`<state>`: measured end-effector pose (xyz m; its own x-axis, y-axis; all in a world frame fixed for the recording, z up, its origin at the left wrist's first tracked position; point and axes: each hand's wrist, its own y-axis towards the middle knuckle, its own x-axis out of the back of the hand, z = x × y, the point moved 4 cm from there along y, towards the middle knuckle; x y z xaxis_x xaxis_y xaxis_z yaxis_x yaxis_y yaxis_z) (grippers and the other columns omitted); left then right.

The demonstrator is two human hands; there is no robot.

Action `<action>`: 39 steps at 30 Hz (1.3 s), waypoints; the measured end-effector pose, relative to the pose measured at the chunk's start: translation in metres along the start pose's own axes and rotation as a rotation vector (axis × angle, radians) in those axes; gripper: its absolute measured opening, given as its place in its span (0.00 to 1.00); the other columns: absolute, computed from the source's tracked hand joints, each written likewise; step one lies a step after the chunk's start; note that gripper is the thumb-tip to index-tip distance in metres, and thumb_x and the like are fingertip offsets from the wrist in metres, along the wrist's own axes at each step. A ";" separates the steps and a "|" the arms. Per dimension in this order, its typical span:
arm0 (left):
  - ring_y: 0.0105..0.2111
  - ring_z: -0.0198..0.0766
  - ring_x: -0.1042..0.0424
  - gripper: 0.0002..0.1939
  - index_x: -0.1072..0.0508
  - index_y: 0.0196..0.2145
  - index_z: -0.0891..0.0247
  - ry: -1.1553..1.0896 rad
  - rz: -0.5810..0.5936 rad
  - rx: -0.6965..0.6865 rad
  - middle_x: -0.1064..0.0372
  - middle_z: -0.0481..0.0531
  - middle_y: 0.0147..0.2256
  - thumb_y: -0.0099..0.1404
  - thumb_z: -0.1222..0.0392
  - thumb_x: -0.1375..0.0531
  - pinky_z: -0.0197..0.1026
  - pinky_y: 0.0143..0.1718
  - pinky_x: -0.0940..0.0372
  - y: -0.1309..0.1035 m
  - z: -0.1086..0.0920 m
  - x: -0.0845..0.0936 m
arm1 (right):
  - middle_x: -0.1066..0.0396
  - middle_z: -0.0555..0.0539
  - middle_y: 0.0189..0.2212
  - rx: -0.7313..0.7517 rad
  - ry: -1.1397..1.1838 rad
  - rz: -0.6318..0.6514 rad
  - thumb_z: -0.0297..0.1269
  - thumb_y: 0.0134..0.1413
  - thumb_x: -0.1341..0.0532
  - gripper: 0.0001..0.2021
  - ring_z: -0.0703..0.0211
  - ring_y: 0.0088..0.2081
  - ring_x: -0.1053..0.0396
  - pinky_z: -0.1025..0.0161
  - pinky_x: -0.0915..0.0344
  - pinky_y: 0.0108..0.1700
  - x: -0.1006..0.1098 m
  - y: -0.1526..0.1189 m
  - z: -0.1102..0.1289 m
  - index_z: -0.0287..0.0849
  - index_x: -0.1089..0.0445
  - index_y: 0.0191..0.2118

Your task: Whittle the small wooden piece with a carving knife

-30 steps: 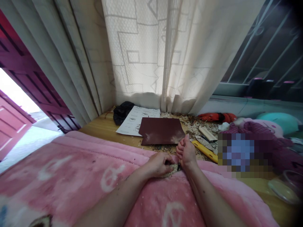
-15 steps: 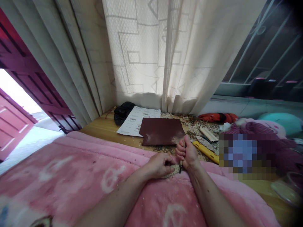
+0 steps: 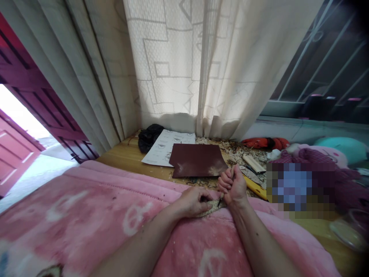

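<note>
A small pale, rough-textured piece (image 3: 213, 207) lies over the edge of the pink blanket (image 3: 155, 227), pinched by my left hand (image 3: 193, 201) at its left end. My right hand (image 3: 233, 185) is curled into a fist just up and right of the piece. A thin dark tool tip (image 3: 219, 201) shows below that fist, touching the piece's right end; the rest of the tool is mostly hidden in the fingers. Behind my hands, a dark brown sheet (image 3: 198, 159) rests partly on a white printed sheet (image 3: 165, 148).
Shavings (image 3: 239, 152) cover the wooden table (image 3: 123, 157). To the right are a yellow tool (image 3: 256, 188), a pale block (image 3: 253, 164), a red-orange item (image 3: 265, 143) and purple mesh cloth (image 3: 334, 161). A black bag (image 3: 150, 137) sits back left.
My right hand has moved slightly right and now covers more of the yellow tool. The dark tip has tilted. My left hand has stayed in nearly the same place.
</note>
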<state>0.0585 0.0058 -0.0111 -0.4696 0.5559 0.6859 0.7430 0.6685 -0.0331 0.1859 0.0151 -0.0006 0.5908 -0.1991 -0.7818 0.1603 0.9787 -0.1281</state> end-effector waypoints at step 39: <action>0.31 0.34 0.37 0.09 0.27 0.33 0.65 0.025 -0.005 -0.025 0.34 0.48 0.29 0.53 0.64 0.44 0.31 0.31 0.45 -0.001 -0.008 0.006 | 0.60 0.59 0.08 0.042 0.082 -0.052 0.53 0.49 0.49 0.21 0.72 0.11 0.68 0.74 0.66 0.09 0.004 -0.001 0.002 0.42 0.51 0.17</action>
<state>0.0586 0.0045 -0.0010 -0.4618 0.5399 0.7038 0.7524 0.6587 -0.0116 0.1899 0.0130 -0.0021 0.5142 -0.2431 -0.8225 0.2232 0.9639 -0.1454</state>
